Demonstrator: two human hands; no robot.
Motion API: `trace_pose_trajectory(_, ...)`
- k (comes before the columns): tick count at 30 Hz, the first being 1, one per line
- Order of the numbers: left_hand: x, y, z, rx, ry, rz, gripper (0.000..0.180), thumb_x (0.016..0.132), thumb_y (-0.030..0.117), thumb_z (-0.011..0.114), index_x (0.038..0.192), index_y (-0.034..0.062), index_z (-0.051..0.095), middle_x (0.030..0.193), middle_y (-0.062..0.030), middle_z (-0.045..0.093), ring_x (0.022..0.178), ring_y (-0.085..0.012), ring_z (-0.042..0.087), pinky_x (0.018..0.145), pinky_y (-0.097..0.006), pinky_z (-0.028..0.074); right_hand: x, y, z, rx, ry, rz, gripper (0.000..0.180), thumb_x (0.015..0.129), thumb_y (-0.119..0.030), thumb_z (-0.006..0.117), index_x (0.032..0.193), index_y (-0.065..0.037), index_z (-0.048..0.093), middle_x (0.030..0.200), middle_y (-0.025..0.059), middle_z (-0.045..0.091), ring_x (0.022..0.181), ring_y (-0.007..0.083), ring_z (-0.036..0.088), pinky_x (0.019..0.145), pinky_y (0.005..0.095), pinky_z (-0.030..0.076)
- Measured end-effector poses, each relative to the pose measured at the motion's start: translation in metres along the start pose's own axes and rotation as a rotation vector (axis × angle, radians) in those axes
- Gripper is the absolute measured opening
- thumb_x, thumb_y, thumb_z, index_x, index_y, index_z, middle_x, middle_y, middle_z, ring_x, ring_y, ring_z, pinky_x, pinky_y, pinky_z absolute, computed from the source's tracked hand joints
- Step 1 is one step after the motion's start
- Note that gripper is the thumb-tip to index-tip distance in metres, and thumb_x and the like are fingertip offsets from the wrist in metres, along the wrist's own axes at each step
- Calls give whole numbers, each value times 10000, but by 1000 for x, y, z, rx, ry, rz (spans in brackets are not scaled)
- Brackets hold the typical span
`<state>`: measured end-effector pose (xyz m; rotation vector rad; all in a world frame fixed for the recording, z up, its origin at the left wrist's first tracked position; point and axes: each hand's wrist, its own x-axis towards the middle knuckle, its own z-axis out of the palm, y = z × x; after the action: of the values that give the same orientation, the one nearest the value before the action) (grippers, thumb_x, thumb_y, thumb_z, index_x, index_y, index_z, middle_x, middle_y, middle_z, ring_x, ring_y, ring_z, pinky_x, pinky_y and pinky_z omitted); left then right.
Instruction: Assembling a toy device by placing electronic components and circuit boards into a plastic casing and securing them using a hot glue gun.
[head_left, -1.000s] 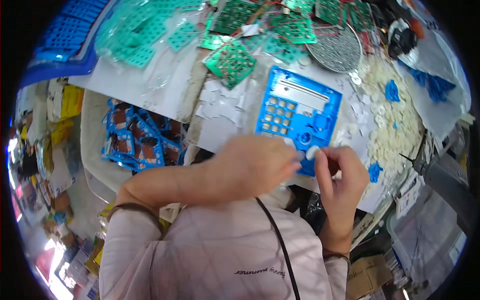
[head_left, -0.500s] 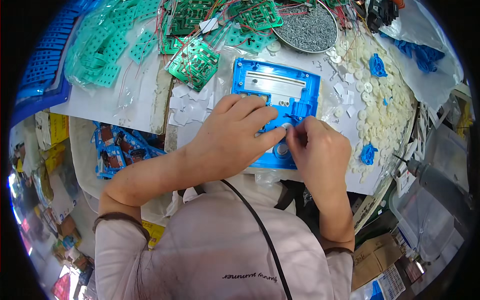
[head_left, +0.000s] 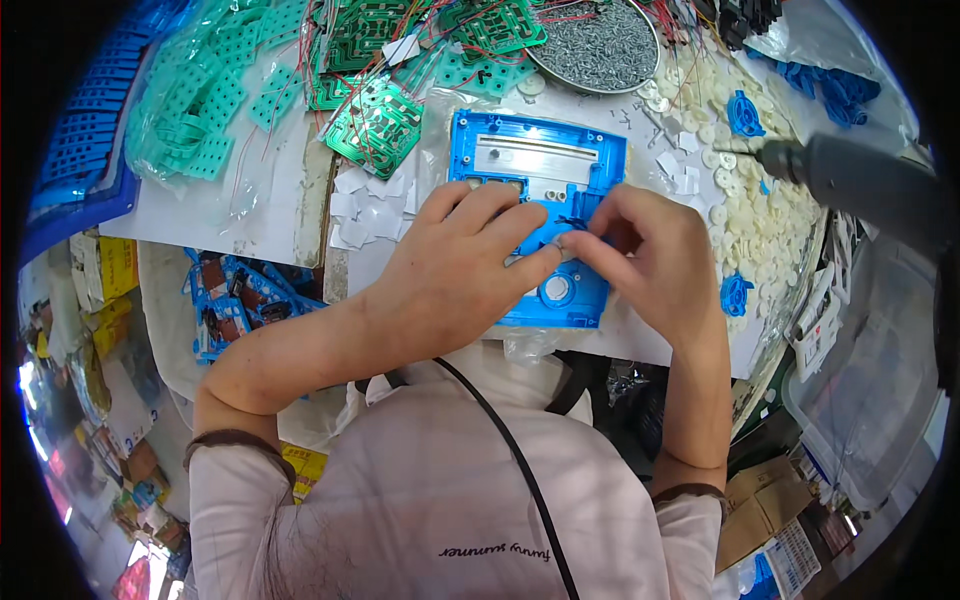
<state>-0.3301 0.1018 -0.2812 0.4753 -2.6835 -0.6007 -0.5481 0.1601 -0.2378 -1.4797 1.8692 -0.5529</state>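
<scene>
Spread your left hand [head_left: 465, 245] lightly over the blue casing [head_left: 590, 292] on the white worktop [head_left: 195, 215], steadying it. Your right thumb and fingers pinch narrowly at its lower middle; whether your right hand [head_left: 650, 245] grips a part is hard to tell. Press gently: the plastic looks smooth, ribbed; the screws [head_left: 600, 45], grainy metal.

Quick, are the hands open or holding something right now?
Left hand: open, resting on the blue casing.
Right hand: at the casing; can't tell if it's pinching anything.
</scene>
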Motion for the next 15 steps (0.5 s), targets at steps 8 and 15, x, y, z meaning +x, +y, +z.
trace_pose_trajectory(8,2,0,-1,27,-75,124,426,803,158,753,1219,97,688,1277,-45,611,1190,-251,566,1059,-511,377,-36,14,-57,357,623,-162,28,927,24,696,954,30,700,807,28,654,724,70,578,652,204,430)
trace_pose_trajectory(15,8,2,-2,176,-124,180,402,834,181,729,1222,84,694,1233,-3,642,1152,-188,598,1099,-532,322,-10,51,-127,565,612,-565,272,998,-126,595,1210,38,638,994,117,662,842,146,573,745,290,450)
